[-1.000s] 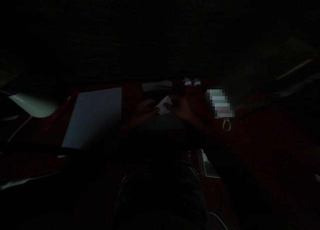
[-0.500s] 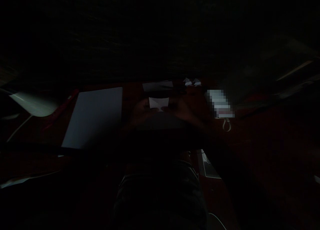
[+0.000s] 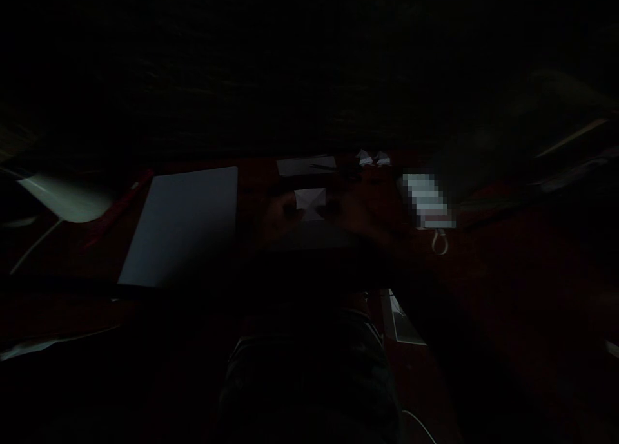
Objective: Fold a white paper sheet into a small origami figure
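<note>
The view is very dark. A small white piece of paper [image 3: 311, 201] with crossing creases is held between my two hands near the middle. My left hand [image 3: 280, 215] grips its left side, with the fingers closed on the edge. On the right side my right hand [image 3: 353, 212] pinches the paper, its fingers dim in shadow. Under the hands lies a darker flat sheet [image 3: 312, 234]. Just beyond them is a pale rectangular sheet [image 3: 302, 166] with a thin dark object across its right part.
A large white sheet [image 3: 188, 218] lies to the left, near a red strip [image 3: 116, 209] and a pale lampshade-like object [image 3: 68, 199]. Two small folded papers [image 3: 372, 158] stand at the back. A blurred pale device [image 3: 428, 200] with a loop is at the right.
The small paper has changed from a curved band to a flatter face with crossing creases, its lower part now showing between the hands. Both hands have shifted slightly.
</note>
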The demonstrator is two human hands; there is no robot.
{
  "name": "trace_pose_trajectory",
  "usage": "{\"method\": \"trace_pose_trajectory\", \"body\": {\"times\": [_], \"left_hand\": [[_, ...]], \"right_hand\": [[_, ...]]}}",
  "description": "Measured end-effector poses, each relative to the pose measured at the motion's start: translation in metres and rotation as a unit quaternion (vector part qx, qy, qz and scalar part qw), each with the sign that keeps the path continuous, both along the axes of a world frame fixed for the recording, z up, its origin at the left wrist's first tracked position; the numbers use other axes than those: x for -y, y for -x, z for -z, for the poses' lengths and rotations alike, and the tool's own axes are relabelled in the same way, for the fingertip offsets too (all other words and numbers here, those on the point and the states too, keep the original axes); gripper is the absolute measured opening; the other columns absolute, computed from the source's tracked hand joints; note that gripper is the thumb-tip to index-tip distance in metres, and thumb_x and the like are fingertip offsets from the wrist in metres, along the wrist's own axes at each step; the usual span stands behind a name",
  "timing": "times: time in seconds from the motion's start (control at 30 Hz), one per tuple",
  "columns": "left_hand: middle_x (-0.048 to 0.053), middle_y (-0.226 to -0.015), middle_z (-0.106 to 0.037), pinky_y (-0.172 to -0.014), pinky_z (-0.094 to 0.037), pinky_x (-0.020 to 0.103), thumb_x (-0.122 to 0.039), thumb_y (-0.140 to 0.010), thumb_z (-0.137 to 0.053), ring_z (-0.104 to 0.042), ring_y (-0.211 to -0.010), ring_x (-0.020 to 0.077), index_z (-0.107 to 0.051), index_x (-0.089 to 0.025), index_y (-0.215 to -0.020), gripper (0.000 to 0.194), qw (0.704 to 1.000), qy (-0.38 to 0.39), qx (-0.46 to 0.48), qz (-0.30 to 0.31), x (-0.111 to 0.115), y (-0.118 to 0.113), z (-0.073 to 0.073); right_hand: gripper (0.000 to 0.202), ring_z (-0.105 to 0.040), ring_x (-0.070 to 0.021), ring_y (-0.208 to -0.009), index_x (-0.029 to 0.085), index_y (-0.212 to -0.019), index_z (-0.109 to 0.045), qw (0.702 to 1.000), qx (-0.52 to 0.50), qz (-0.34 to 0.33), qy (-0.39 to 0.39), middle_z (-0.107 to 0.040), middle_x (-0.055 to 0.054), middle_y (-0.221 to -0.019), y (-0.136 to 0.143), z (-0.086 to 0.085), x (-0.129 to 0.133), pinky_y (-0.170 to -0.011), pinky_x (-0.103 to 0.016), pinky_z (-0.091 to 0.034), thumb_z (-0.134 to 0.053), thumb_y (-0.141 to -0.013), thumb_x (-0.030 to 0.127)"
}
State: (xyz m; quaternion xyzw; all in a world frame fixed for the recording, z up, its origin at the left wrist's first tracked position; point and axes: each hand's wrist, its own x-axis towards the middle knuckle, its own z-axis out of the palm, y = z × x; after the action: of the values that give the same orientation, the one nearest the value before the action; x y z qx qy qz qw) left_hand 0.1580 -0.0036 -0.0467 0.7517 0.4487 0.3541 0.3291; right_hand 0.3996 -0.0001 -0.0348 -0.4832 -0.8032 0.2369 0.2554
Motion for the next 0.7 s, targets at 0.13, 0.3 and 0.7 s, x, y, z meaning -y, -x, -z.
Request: {"method": "trace_pose_trajectory", "body": {"times": [0.13, 0.3, 0.7], "left_hand": [[0.002, -0.080, -0.069, -0.076, -0.053, 0.036, -0.037, -0.081, -0.074, -0.062, -0.078, 0.0220, -0.065, -0.023, -0.079, 0.017, 0.998, -0.031, -0.047, -0.023, 0.0037, -0.0021, -0.0063], [0.002, -0.074, -0.064, -0.074, -0.050, 0.036, -0.036, -0.082, -0.072, -0.058, -0.072, 0.0210, -0.060, -0.024, -0.071, 0.020, 0.995, -0.048, -0.080, -0.025, 0.0064, -0.0039, -0.0108], [0.007, -0.098, -0.070, -0.100, -0.051, 0.046, -0.028, -0.087, -0.074, -0.065, -0.100, 0.0273, -0.074, -0.022, -0.079, 0.010, 0.990, -0.094, -0.106, 0.023, 0.0025, 0.0000, -0.0096]], "right_hand": [[0.027, -0.068, -0.0190, -0.072, 0.020, -0.080, -0.076, 1.000, 0.012, -0.004, -0.002, -0.078, -0.006, -0.083, 0.0009, 0.0023, -0.0006, -0.068, -0.032, -0.046, -0.075, -0.095, 0.043], [0.038, -0.060, -0.0174, -0.063, 0.021, -0.072, -0.070, 1.000, 0.024, 0.013, 0.008, -0.072, -0.005, -0.073, 0.0011, 0.0009, 0.0009, -0.063, -0.033, -0.041, -0.076, -0.093, 0.052], [0.033, -0.065, -0.0214, -0.073, 0.023, -0.091, -0.081, 1.000, 0.010, -0.021, 0.002, -0.076, -0.005, -0.081, -0.0015, -0.0049, 0.0044, -0.071, -0.034, -0.045, -0.075, -0.095, 0.054]]}}
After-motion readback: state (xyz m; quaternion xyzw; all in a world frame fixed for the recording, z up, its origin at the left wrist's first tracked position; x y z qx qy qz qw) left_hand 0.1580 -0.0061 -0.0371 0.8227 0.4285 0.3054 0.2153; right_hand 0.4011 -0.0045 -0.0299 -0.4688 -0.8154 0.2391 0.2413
